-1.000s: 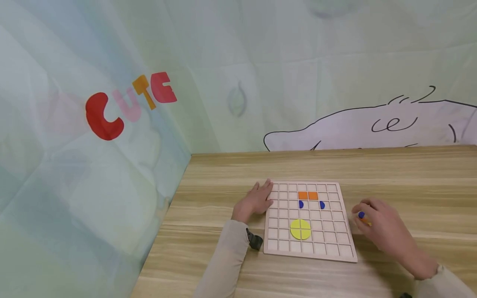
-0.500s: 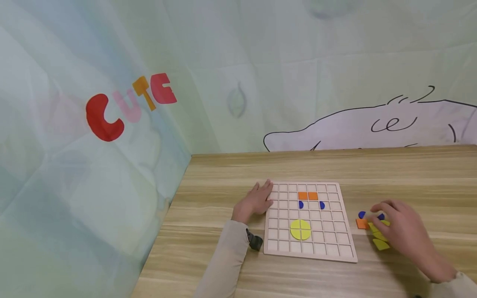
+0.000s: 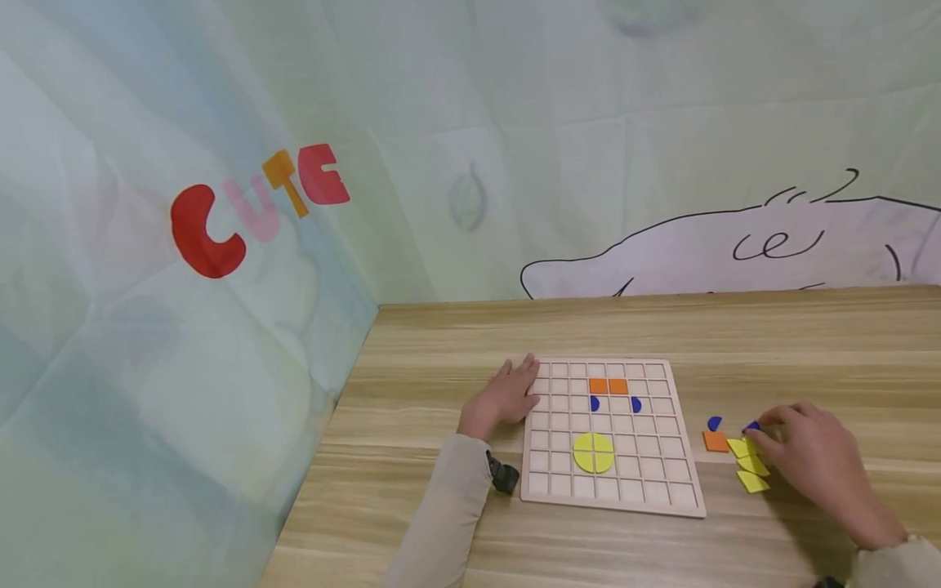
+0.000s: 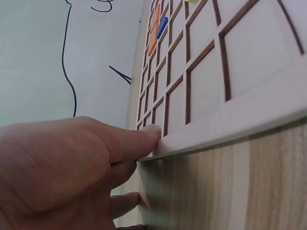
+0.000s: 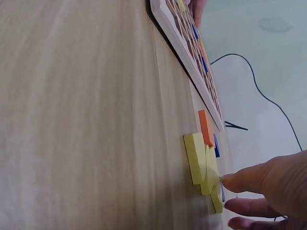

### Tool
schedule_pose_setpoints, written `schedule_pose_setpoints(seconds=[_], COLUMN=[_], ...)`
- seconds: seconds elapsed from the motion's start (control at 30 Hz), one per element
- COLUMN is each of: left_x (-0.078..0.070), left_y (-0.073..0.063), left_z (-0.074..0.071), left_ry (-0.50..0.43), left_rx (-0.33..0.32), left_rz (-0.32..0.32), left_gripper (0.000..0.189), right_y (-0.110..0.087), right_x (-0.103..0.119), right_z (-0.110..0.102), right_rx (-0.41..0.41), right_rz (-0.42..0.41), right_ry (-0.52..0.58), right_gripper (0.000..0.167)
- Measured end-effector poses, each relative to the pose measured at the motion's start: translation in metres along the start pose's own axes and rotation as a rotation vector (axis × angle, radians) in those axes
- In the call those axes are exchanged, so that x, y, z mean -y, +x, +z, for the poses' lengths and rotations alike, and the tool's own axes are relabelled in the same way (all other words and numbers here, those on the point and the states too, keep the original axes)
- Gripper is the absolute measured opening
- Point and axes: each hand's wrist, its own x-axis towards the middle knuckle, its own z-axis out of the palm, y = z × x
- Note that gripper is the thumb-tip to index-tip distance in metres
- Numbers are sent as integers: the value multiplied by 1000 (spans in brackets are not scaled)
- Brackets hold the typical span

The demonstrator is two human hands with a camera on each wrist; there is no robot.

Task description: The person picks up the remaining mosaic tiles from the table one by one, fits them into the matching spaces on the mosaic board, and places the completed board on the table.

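Note:
A pale wooden grid board (image 3: 647, 487) lies flat on the table. Four yellow quarter-circles form a yellow disc (image 3: 593, 453) on it; above are two orange squares (image 3: 608, 386) and two blue half-circles (image 3: 635, 404). My left hand (image 3: 503, 400) rests at the board's left edge, its thumb (image 4: 139, 141) touching the rim. Right of the board, my right hand (image 3: 816, 453) pinches a blue piece (image 3: 751, 426) between thumb and fingers, low over the table; its full shape is hidden. Just beside it lie several yellow quarter-circles (image 3: 753, 482), an orange square (image 3: 715, 441) and a blue half-circle (image 3: 714, 423).
The wood-grain table (image 3: 441, 343) meets a printed cloth backdrop (image 3: 456, 163) at its back and left edges. Red, pink and orange letters are on the cloth at left. A dark wrist strap (image 3: 503, 474) sits on the left wrist.
My right hand has moved right, away from the board's edge, uncovering the loose pieces, and now has its fingertips on the blue piece. The left hand and the board stay put.

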Motion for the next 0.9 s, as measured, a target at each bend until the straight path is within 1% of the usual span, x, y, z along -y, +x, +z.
schedule_pose_setpoints(seconds=[0.3,0.47,0.6,0.9], left_x=[0,0,0,1], left_y=[0,0,0,0], left_z=[0,1,2,1], left_ry=[-11,-7,-2,-6], left_rx=[-3,2,3,-3], left_rz=[-9,-9,-10,-4], left_gripper=[58,59,59,59], right_y=[6,9,11,10], right_x=[2,4,4,4], right_z=[-1,-1,1,11], right_rx=[70,103,96,11], right_rz=[81,99,87,36], right_ry=[-7,-18,-26,-18], right_gripper=[36,36,36,38])
